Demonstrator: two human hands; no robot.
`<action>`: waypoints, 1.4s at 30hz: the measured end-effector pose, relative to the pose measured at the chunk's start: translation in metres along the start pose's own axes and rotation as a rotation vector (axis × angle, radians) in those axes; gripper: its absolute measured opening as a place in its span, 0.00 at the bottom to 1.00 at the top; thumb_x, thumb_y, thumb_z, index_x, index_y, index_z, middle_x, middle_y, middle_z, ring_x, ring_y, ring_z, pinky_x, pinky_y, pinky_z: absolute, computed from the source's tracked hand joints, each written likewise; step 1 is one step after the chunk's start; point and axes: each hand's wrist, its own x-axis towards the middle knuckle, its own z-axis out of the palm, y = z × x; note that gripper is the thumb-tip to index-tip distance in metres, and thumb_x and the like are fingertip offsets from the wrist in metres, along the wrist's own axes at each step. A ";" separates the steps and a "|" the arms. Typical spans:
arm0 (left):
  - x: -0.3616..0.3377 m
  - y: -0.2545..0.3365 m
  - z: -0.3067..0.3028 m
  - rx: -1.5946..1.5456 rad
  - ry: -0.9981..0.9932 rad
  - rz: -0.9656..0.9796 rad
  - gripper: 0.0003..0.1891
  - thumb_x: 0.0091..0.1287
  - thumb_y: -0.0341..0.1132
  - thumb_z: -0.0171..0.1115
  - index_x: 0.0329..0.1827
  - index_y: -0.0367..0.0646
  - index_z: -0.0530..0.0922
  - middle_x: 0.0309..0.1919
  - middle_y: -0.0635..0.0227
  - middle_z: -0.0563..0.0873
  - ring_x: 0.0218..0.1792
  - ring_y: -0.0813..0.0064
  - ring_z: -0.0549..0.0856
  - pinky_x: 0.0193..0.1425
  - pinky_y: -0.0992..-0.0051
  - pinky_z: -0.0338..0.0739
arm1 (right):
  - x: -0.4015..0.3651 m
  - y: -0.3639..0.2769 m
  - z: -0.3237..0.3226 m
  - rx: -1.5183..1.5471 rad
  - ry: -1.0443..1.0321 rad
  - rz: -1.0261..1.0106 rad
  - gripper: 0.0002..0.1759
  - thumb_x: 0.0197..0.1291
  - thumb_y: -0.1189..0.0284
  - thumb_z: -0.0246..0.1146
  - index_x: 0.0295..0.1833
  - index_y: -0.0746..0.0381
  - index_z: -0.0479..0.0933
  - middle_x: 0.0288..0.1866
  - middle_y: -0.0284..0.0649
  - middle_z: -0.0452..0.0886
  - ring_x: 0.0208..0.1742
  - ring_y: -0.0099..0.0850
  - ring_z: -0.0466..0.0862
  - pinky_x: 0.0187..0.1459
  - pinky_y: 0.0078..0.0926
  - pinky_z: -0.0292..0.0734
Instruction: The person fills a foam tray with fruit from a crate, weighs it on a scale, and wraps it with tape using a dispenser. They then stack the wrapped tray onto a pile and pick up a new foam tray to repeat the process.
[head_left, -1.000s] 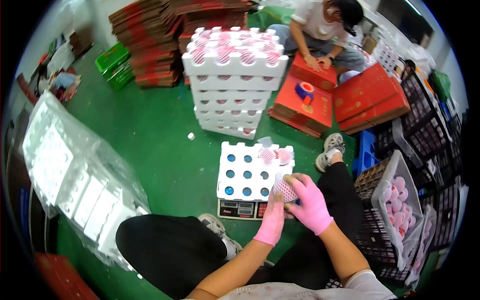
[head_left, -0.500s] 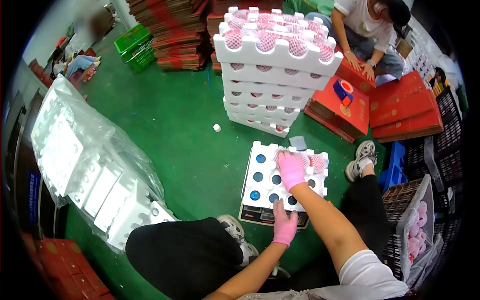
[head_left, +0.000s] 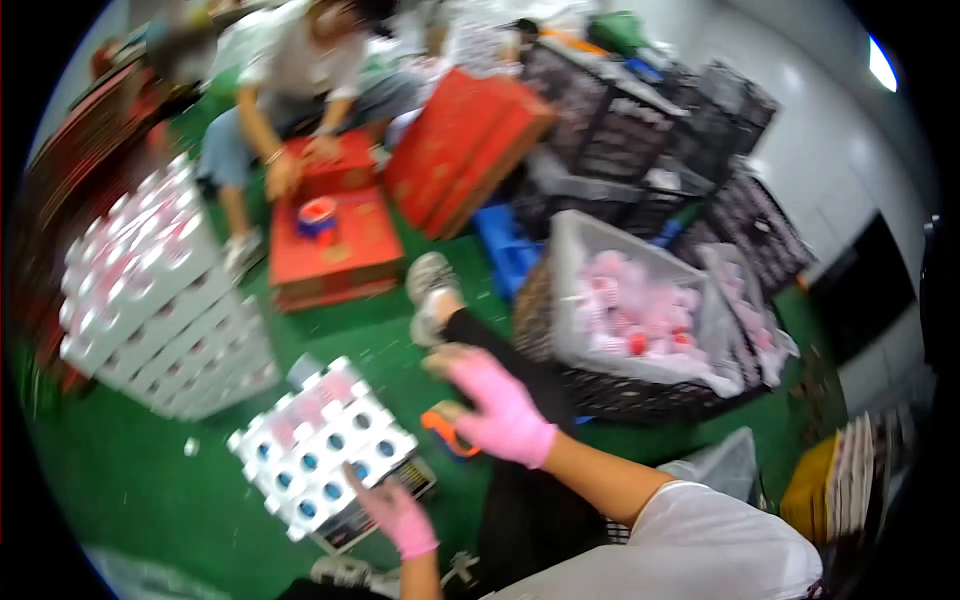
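A white foam tray (head_left: 322,476) with round holes lies on a scale (head_left: 412,484) on the floor. Blurred round pieces in pink foam nets (head_left: 318,402) fill its far row, and blue shows through several other holes. At the tray's near edge is my left hand (head_left: 398,512) in a pink glove with bare fingertips, its fingers stretched out and apart. My right hand (head_left: 495,408), gloved the same way, hangs in the air right of the tray with spread fingers and nothing in it. Just below it, an orange and blue tape dispenser (head_left: 450,432) lies near my leg.
At right stands a lined crate (head_left: 566,300) of net-wrapped pieces (head_left: 645,310). Stacked filled foam trays (head_left: 185,330) rise at left. Across from me, a person (head_left: 290,110) rests their hands on red boxes (head_left: 345,245). Black crates (head_left: 610,120) are piled behind.
The view has swung to the right, bringing the lined crate into full sight. My right hand has let go of the netted piece in the tray and moved away to the right.
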 end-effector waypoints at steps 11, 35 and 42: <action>-0.029 -0.027 0.023 0.005 -0.230 0.222 0.31 0.73 0.20 0.47 0.81 0.39 0.62 0.70 0.57 0.76 0.33 0.82 0.79 0.35 0.84 0.75 | -0.145 0.275 -0.268 -0.675 0.011 1.077 0.45 0.49 0.51 0.73 0.74 0.52 0.72 0.61 0.56 0.84 0.63 0.51 0.83 0.66 0.41 0.76; -0.043 0.059 -0.023 -0.685 -0.444 0.120 0.33 0.69 0.19 0.65 0.74 0.45 0.60 0.71 0.61 0.70 0.65 0.68 0.78 0.63 0.69 0.81 | -0.049 -0.095 0.023 0.132 0.065 -0.014 0.14 0.52 0.81 0.74 0.45 0.62 0.84 0.40 0.42 0.81 0.39 0.37 0.84 0.39 0.29 0.81; -0.018 0.057 -0.046 -0.781 -0.318 0.166 0.31 0.66 0.16 0.63 0.70 0.43 0.63 0.64 0.58 0.74 0.62 0.69 0.80 0.67 0.68 0.79 | -0.043 -0.118 0.055 0.114 -0.182 -0.331 0.14 0.50 0.81 0.73 0.42 0.56 0.84 0.34 0.39 0.83 0.34 0.37 0.84 0.36 0.32 0.81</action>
